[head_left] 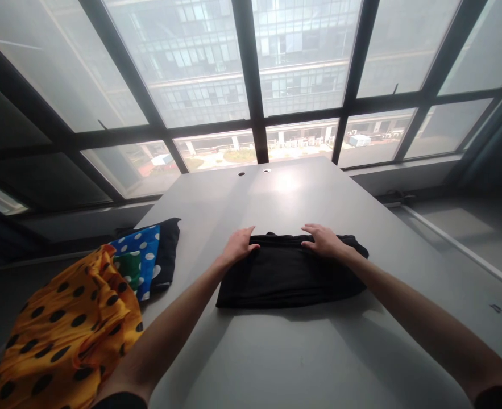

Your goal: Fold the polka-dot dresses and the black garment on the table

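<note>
Black folded cloth (291,272) is pinned mid-table (302,363) under the left hand (239,245) and right hand (324,240), fingers spread flat on its far edge, seemingly to keep the fold from springing open

— How many garments lie on the table (302,341)?

— Five: one folded black garment (289,272) at the centre, and at nine o'clock one orange dotted cloth (67,329), one blue dotted cloth (142,250), one green cloth (128,271), one black cloth (168,250).

— Hands?

— Two: left hand (239,245), right hand (324,240). Two holes (254,172) at twelve o'clock.
</note>
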The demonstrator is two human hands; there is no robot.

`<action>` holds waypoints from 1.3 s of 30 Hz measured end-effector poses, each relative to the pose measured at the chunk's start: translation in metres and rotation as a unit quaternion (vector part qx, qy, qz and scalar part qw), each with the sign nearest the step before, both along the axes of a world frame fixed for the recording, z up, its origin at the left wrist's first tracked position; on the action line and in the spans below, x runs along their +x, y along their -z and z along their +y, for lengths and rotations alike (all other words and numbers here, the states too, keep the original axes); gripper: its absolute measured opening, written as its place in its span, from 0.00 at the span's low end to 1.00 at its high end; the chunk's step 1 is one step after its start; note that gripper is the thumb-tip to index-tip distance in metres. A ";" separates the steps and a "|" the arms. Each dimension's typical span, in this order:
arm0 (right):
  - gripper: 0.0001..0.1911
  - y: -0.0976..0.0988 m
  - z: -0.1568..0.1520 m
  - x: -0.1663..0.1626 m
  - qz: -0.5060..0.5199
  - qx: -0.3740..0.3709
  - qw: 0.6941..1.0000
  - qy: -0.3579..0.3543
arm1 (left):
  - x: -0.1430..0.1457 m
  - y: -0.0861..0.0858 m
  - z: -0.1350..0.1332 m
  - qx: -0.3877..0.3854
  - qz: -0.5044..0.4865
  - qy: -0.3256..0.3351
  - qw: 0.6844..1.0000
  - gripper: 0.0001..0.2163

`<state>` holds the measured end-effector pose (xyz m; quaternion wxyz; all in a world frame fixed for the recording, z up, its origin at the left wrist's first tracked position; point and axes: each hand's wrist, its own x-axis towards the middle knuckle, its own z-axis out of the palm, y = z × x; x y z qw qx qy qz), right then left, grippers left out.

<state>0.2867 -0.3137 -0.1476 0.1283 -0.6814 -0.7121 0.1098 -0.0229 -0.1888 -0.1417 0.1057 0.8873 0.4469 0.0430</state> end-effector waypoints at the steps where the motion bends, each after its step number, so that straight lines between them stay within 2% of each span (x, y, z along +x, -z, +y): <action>1: 0.30 -0.004 0.013 -0.001 0.027 -0.026 0.999 -0.013 | 0.002 -0.007 0.012 -0.026 0.019 -0.007 0.999 0.34; 2: 0.31 -0.007 0.023 -0.001 0.049 -0.052 0.997 -0.023 | 0.003 -0.012 0.022 -0.048 0.034 -0.008 0.998 0.32; 4: 0.33 -0.011 0.035 -0.004 0.073 -0.094 0.992 -0.034 | 0.002 -0.018 0.030 -0.063 0.048 0.001 0.997 0.23; 7: 0.23 -0.008 0.030 -0.010 0.050 -0.091 0.993 -0.062 | -0.005 -0.015 0.016 -0.036 0.040 0.035 0.998 0.09; 9: 0.14 -0.003 0.014 -0.016 0.000 -0.028 0.995 -0.094 | -0.014 -0.007 -0.005 0.049 0.016 0.087 0.995 0.11; 12: 0.12 0.007 -0.014 -0.024 -0.098 0.078 0.983 -0.133 | -0.030 0.008 -0.035 0.186 -0.009 0.163 0.969 0.14; 16: 0.11 0.014 -0.036 -0.027 -0.141 0.105 0.972 -0.158 | -0.046 0.023 -0.050 0.224 -0.014 0.212 0.951 0.11; 18: 0.10 0.012 -0.035 -0.028 -0.128 0.105 0.974 -0.154 | -0.049 0.025 -0.049 0.235 -0.029 0.220 0.946 0.12; 20: 0.13 0.009 -0.031 -0.030 -0.103 0.113 0.977 -0.150 | -0.050 0.024 -0.046 0.247 -0.050 0.220 0.942 0.13; 23: 0.24 0.003 -0.019 -0.041 -0.048 0.126 0.976 -0.168 | -0.049 0.020 -0.041 0.240 -0.081 0.205 0.945 0.13; 25: 0.28 0.002 -0.009 -0.050 -0.009 0.125 0.975 -0.183 | -0.047 0.015 -0.033 0.212 -0.107 0.180 0.954 0.13; 27: 0.24 0.002 0.005 -0.060 0.026 0.113 0.977 -0.180 | -0.045 0.011 -0.022 0.160 -0.151 0.145 0.965 0.11; 30: 0.10 0.003 0.030 -0.070 0.053 0.058 0.990 -0.113 | -0.044 0.002 0.004 0.034 -0.226 0.103 0.968 0.07; 32: 0.10 0.002 0.046 -0.073 0.044 0.018 0.997 -0.062 | -0.041 -0.003 0.021 -0.037 -0.225 0.075 0.971 0.10; 33: 0.11 0.002 0.052 -0.075 0.034 0.009 0.999 -0.039 | -0.039 -0.004 0.028 -0.049 -0.201 0.051 0.977 0.11; 35: 0.13 0.001 0.059 -0.079 0.014 0.021 1.000 -0.005 | -0.032 -0.005 0.035 -0.027 -0.140 -0.004 0.990 0.14; 37: 0.16 0.002 0.058 -0.087 -0.001 0.047 0.999 0.027 | -0.021 0.000 0.031 0.021 -0.109 -0.052 0.992 0.17; 39: 0.20 0.006 0.052 -0.098 -0.009 0.078 0.996 0.038 | -0.007 0.009 0.016 0.067 -0.116 -0.053 0.990 0.20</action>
